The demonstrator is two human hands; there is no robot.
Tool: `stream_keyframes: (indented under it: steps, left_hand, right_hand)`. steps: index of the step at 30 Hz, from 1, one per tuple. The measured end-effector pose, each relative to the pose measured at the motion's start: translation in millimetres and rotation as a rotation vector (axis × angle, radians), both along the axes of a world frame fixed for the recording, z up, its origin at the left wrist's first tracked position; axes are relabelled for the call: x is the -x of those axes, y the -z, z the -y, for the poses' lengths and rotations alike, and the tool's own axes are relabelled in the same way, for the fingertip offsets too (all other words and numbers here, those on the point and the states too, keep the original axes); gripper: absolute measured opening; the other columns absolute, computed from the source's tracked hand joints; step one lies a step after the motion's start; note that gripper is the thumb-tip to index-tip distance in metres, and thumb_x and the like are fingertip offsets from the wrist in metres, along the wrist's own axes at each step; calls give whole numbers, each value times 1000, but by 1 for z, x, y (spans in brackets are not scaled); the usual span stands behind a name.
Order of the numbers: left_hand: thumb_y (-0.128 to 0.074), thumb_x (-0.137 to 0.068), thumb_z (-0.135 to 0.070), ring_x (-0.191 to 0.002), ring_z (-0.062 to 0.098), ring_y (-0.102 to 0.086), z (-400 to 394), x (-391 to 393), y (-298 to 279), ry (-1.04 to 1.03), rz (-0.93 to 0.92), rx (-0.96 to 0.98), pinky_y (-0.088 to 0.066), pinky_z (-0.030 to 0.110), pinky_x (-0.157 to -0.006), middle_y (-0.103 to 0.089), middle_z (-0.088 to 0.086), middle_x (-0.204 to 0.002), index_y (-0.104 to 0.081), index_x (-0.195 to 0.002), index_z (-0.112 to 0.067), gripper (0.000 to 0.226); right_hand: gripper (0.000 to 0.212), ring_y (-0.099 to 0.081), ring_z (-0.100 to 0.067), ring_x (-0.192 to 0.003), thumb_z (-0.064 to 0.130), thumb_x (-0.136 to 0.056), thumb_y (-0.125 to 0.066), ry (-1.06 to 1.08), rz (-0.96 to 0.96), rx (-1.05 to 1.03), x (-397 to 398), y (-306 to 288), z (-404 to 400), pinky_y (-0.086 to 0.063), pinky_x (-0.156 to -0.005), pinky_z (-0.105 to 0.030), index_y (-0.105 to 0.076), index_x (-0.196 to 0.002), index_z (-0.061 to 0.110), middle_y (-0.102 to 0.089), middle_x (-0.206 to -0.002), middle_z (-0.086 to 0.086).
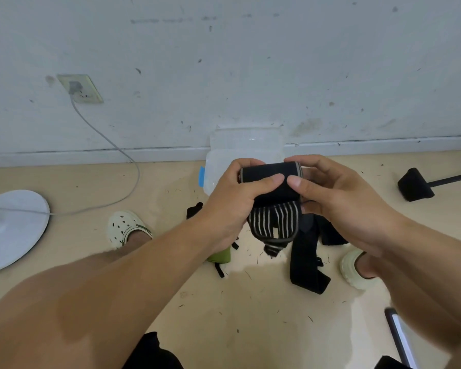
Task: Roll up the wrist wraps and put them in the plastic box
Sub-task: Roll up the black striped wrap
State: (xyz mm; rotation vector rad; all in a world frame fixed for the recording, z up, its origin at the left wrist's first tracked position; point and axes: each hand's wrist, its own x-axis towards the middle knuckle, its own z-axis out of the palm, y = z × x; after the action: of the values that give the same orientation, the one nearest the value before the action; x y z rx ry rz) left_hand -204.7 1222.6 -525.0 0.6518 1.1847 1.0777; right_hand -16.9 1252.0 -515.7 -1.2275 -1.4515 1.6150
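Both hands hold a black wrist wrap in the air above the floor. It is partly rolled, and its striped tail hangs down below the roll. My left hand grips the roll's left end with the thumb on top. My right hand grips the right end, thumb beside the left thumb. A clear plastic box with a blue latch stands open on the floor against the wall, just behind the hands. Another black wrap lies unrolled on the floor below, and a green wrap lies under my left wrist.
A white round base with a grey cable running to a wall socket sits at the left. A black stand foot is at the right. My feet in pale clogs flank the wraps on the wooden floor.
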Motion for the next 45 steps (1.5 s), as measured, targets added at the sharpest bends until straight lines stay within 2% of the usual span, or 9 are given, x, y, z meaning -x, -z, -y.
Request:
stream_keyframes:
  steps: [4,9,12,16,22,29,37,43,45]
  left_hand:
    - [-72,-95,-34,-101,27,-72,-2,-1,-3,10,37,58,-60,30,-67,-71,12,-116,-60,-127,-11,41]
    - [-71,-96,-31,-100,29,-70,-3,0,0,-59,61,77,-60,36,-73,-70,13,-111,-64,-111,-13,24]
    - [-76,-92,-20,-106,33,-69,-4,1,4,-79,44,19,-59,40,-76,-68,14,-116,-65,-111,-16,22]
    - [-84,-73,-21,-107,29,-71,1,-3,10,-37,-50,-99,-60,37,-84,-69,8,-112,-67,-109,-23,41]
    - [-83,-86,-11,-112,15,-67,4,-5,13,18,-290,-221,-60,27,-89,-67,-5,-121,-62,-120,-29,44]
    - [-66,-101,-32,-114,26,-68,-3,-9,5,-50,-75,78,-60,41,-99,-67,9,-124,-62,-127,-16,31]
    - [-61,-102,-49,-97,25,-74,-1,-7,-3,-2,51,239,-65,37,-80,-77,13,-111,-73,-119,-10,44]
    - [-67,-100,-43,-96,21,-75,6,-10,8,-95,50,299,-61,27,-66,-76,11,-112,-70,-122,-11,40]
    - [-68,-99,-40,-89,18,-75,9,-9,8,-102,67,295,-60,26,-66,-76,10,-110,-71,-122,-9,38]
  right_hand:
    - [40,-73,-22,-93,6,-92,-75,-12,191,-233,2,-2,6,-59,-90,-52,-68,-117,36,-72,-118,6]
    - [57,-66,-11,-123,-11,-92,-67,-76,147,-287,8,3,14,-55,-104,-41,-63,-130,33,-66,-135,15]
    - [67,-62,3,-124,19,-98,-69,-30,55,-56,15,1,19,-50,-106,-27,-41,-153,45,-65,-128,32]
    - [78,-52,-2,-137,71,-88,-54,87,19,92,28,6,24,-36,-122,-39,-26,-158,52,-52,-139,35]
    - [30,-76,-19,-102,36,-108,-50,146,-50,186,28,5,18,-61,-84,-35,-64,-132,26,-75,-117,-3]
    - [39,-69,-32,-104,16,-103,-61,123,41,-75,25,12,23,-55,-100,-51,-62,-131,43,-72,-114,-6]
    - [44,-62,-5,-118,7,-104,-57,-7,89,-266,25,18,30,-52,-96,-23,-57,-134,39,-66,-120,21]
    - [67,-23,26,-140,46,-101,-41,-81,151,-192,36,33,39,-24,-112,-2,-13,-162,41,-26,-154,41]
    - [77,-13,30,-140,55,-95,-40,-104,154,-141,37,33,39,-17,-117,-7,-5,-162,45,-15,-154,49]
